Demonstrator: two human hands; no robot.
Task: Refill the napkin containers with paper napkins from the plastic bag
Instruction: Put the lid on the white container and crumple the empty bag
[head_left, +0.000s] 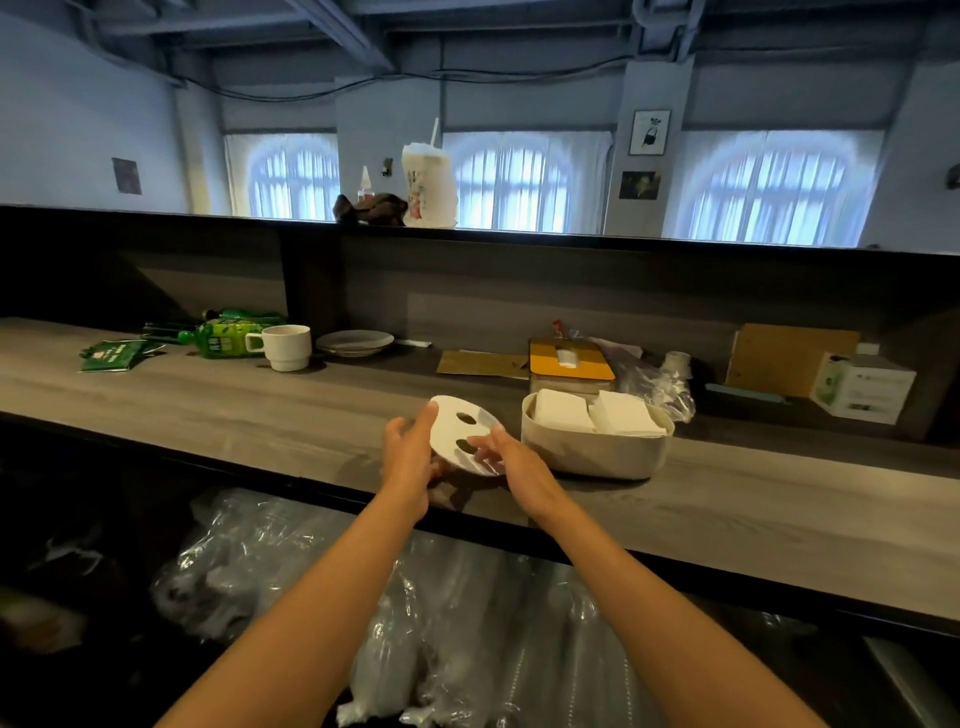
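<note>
Between left hand and right hand, white lid, beside napkin container

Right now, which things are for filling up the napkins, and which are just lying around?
For the job:
white lid with two holes, held by the left hand and right hand
open napkin container
napkins in it
second container with yellow lid

Just lying about:
mug
plates
green bottles
boxes
</note>
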